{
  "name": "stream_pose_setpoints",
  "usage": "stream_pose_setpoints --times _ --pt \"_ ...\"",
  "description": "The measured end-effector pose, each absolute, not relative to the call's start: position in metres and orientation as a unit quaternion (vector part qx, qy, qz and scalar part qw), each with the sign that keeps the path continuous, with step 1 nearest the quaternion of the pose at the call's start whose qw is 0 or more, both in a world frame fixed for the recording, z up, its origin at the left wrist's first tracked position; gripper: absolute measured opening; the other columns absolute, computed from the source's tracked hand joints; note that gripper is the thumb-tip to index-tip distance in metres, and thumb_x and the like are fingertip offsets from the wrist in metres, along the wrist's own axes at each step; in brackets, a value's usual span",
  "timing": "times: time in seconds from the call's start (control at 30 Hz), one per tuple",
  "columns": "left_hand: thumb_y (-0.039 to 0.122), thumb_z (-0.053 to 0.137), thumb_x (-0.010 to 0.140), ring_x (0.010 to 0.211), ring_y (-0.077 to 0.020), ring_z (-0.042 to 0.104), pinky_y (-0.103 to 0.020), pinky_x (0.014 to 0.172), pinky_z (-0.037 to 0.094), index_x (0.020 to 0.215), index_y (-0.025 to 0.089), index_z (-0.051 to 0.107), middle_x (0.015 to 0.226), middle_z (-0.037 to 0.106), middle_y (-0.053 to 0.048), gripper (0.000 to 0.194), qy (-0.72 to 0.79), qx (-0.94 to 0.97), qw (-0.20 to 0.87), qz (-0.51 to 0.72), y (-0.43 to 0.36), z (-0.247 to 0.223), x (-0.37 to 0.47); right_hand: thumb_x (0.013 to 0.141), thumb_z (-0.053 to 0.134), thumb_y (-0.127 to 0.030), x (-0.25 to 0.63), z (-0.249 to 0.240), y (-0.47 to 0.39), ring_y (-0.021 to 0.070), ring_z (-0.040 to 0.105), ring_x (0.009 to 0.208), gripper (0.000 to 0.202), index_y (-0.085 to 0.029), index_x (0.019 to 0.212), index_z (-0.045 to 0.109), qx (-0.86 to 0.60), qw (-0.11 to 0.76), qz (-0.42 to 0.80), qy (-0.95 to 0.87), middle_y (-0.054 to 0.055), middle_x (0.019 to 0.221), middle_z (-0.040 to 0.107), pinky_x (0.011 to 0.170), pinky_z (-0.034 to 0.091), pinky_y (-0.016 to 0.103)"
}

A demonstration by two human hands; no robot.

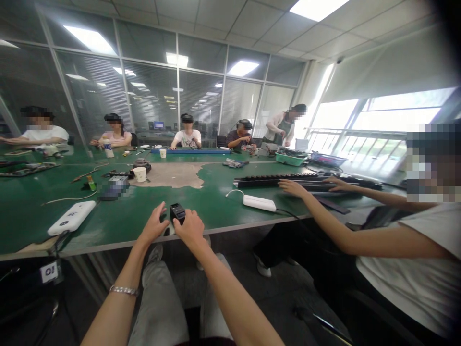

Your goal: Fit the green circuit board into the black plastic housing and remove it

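A small black box-shaped device (177, 211) stands at the near edge of the green table (216, 199). What kind of device it is I cannot make out. My right hand (190, 228) is closed around its near right side. To the left of the device, my left hand (154, 225) has its fingers apart and holds nothing. A small dark object (166, 231) lies between my two hands at the table edge, too small to name.
White power banks or adapters lie left (72, 218) and right (259, 203). Ahead are a paper cup (139, 174), a blurred dark device (114, 188) and a bare brown patch (173, 175). A co-worker's hands (293, 187) touch a long black part (259, 181); several people sit opposite.
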State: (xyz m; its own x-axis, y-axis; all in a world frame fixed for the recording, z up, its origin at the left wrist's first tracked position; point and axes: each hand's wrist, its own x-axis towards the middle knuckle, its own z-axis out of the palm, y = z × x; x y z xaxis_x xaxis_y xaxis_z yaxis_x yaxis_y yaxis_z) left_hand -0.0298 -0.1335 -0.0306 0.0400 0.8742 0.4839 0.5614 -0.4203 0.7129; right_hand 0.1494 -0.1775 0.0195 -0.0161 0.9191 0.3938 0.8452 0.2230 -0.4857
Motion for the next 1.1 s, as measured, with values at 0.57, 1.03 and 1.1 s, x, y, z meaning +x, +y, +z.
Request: stream_pose_setpoints --times 0.57,1.03,1.1 --pt "0.026 0.048 0.083 0.117 -0.0241 0.051 -0.04 0.103 0.036 0.115 0.021 0.061 0.124 0.058 -0.009 0.035 0.604 0.731 -0.004 0.317 -0.131 -0.025 -0.013 0.084 0.05 -0.052 0.15 0.028 -0.17 0.0214 0.057 0.092 0.04 -0.017 0.102 0.057 -0.589 0.384 0.053 -0.71 0.009 0.097 0.059 0.079 0.042 0.029" --pt "0.031 0.045 0.087 0.114 -0.0228 0.053 -0.036 0.1 0.037 0.108 0.021 0.064 0.121 0.061 -0.008 0.031 0.603 0.751 -0.038 0.267 -0.138 -0.015 -0.004 0.084 0.05 -0.046 0.226 0.01 -0.147 0.0212 0.057 0.089 0.037 -0.015 0.102 0.059 -0.638 0.408 0.025 -0.653 0.01 0.096 0.058 0.077 0.042 0.029" --pt "0.032 0.045 0.086 0.115 -0.0229 0.053 -0.036 0.101 0.037 0.108 0.021 0.064 0.122 0.06 -0.008 0.031 0.605 0.75 -0.04 0.265 -0.138 -0.016 -0.005 0.083 0.052 -0.047 0.225 0.005 -0.147 0.0219 0.056 0.09 0.039 -0.015 0.103 0.058 -0.638 0.399 0.022 -0.658 0.011 0.097 0.057 0.078 0.042 0.03"
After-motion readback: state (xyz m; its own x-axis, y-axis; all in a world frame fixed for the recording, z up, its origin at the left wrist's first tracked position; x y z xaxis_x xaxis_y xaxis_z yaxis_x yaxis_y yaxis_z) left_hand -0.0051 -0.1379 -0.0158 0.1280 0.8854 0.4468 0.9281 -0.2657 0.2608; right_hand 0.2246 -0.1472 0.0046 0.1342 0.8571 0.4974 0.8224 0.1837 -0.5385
